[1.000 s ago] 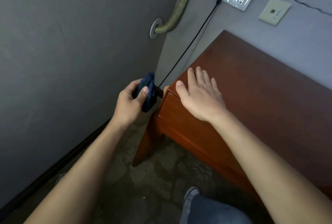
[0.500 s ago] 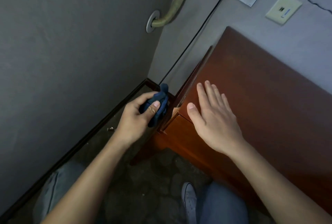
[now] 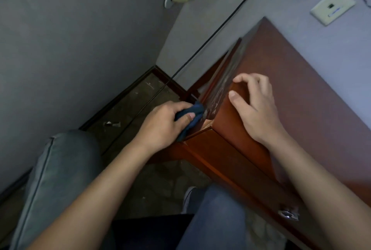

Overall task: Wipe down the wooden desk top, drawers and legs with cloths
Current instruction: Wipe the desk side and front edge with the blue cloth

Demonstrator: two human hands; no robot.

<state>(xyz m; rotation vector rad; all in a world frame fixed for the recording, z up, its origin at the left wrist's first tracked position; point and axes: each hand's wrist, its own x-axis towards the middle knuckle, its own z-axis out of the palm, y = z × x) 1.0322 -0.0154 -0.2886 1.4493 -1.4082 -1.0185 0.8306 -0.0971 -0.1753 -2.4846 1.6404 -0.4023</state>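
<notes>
The person crouches at the corner of the wooden desk (image 3: 291, 97), knees up on either side. The left hand (image 3: 162, 125) has its fingers and thumb curled round a bunched dark blue cloth (image 3: 190, 118) and holds it against the desk's end face, just under the top's corner. The right hand (image 3: 255, 107) sits on that corner with its fingers bent, the tips hooked over the edge and the thumb laid on the front; it holds nothing loose and looks to be steadying the body.

Pale, dusty streaks show on the narrow side surface above the cloth, so I judge that face only partly wiped. The desk top looks even and fairly clean from here, though the light is dim and I cannot say for certain it has been done. The drawer front, with its metal handle (image 3: 289, 213) low on the right, shows no sign either way. The leg below the cloth is mostly hidden behind the left arm. A black cable (image 3: 220, 27) runs down the wall nearby and could snag.
</notes>
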